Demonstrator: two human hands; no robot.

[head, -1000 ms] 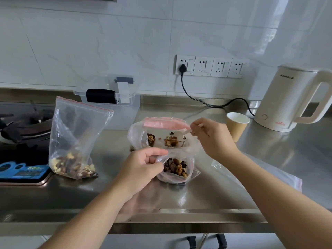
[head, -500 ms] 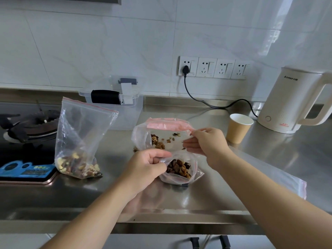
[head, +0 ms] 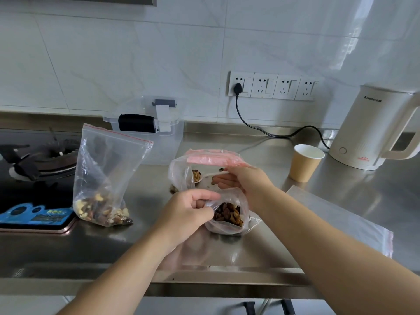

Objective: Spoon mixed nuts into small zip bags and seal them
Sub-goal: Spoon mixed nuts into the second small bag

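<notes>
One kettle (head: pixel 366 128) reads CHIGO | blue scale (head: pixel 34 215) digits possibly 686

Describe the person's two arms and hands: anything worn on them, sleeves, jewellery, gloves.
Both forearms are bare up to the frame edge, with no sleeves in view. The left hand and right hand wear no gloves, and no rings, watch or bracelet show on the visible fingers and wrists. Fingernails look short and unpainted where they can be seen.
</notes>
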